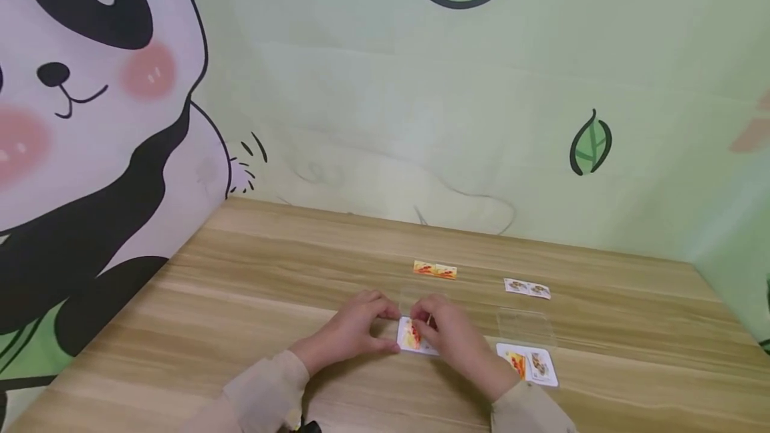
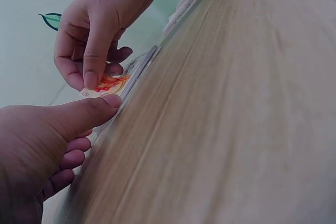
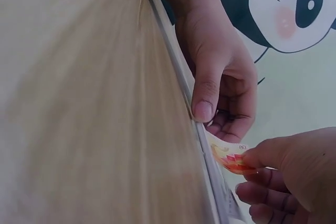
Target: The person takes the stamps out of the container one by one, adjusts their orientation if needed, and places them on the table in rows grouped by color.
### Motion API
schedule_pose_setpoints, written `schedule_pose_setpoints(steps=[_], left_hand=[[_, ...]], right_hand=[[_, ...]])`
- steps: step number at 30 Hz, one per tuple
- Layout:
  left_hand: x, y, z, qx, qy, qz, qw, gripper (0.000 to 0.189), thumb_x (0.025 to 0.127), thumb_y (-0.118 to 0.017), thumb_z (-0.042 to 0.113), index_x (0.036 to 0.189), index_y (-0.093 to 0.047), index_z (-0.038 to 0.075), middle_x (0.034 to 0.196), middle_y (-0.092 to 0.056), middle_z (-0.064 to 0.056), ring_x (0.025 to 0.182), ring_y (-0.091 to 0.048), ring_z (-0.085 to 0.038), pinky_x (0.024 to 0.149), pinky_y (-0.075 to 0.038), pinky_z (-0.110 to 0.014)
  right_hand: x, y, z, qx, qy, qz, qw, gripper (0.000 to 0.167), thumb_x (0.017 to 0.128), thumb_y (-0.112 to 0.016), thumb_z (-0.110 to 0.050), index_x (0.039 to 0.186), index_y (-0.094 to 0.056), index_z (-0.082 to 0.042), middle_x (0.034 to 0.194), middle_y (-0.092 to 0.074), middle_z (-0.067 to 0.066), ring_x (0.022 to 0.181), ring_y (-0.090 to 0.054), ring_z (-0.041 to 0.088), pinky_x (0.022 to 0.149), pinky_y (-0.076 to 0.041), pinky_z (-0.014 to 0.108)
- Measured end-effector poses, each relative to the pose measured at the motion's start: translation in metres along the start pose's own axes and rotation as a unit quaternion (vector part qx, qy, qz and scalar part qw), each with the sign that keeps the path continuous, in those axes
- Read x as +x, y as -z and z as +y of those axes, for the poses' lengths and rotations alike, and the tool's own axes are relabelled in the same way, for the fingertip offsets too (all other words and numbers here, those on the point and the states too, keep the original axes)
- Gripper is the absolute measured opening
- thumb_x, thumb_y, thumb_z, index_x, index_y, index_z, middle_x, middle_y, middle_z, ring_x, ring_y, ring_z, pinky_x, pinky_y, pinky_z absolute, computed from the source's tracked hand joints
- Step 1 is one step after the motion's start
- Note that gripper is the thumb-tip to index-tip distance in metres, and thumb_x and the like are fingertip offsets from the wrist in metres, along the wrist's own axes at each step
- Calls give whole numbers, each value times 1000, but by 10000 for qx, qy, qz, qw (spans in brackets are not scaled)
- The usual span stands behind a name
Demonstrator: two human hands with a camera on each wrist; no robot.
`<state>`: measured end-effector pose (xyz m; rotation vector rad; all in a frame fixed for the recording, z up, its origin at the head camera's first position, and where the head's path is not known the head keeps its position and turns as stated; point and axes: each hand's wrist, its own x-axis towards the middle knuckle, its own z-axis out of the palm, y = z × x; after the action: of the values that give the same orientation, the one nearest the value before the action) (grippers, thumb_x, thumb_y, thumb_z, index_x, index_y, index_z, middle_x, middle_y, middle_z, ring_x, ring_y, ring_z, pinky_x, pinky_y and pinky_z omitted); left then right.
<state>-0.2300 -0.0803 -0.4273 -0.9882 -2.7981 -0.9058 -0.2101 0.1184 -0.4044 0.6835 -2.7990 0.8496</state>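
My left hand (image 1: 355, 326) grips the left end of a small white card (image 1: 401, 331), thumb at its near corner and fingers at the far one. Over that card, my right hand (image 1: 454, 336) pinches a small stamp (image 3: 231, 162) between thumb and fingers. The stamp has an orange and red print and the number 80 at a corner. In the left wrist view the stamp (image 2: 111, 83) bends slightly up from the card, close to my left thumb. My right hand hides the card's right part in the head view.
To the right lies another white card (image 1: 550, 380) bearing an orange stamp and a pale one. Clear plastic pieces (image 1: 526, 327) lie behind both cards. Farther back are a pair of orange stamps (image 1: 435, 269) and a pair of pale stamps (image 1: 527, 288). A painted wall (image 1: 361, 119) bounds the table.
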Motion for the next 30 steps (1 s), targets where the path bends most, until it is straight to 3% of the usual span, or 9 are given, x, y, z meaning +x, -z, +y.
schedule_pose_setpoints(steps=[16,24,30], left_hand=[[2,0,-1,-49,17,-140,9999,41,75,-80,36,108,-66,14,103,-60,4,98,-55,-12,90,-47,-30],[2,0,-2,23,7,-153,9999,43,75,-80,37,109,-66,14,104,-61,4,99,-55,-12,91,-46,-30],[2,1,-1,80,60,-159,9998,43,75,-80,37,109,-66,14,104,-61,4,99,-55,-12,91,-46,-30]], right_hand=[[0,17,-9,23,-40,-286,9996,12,84,-66,-5,80,-60,-14,72,-57,-6,60,-44,2,54,-39,17],[4,26,-11,502,-276,-689,9960,6,88,-63,-8,84,-60,-12,74,-60,-5,58,-46,4,51,-40,18],[10,39,-8,572,-75,-590,9966,5,86,-64,-6,83,-60,-8,75,-61,0,63,-47,5,56,-41,17]])
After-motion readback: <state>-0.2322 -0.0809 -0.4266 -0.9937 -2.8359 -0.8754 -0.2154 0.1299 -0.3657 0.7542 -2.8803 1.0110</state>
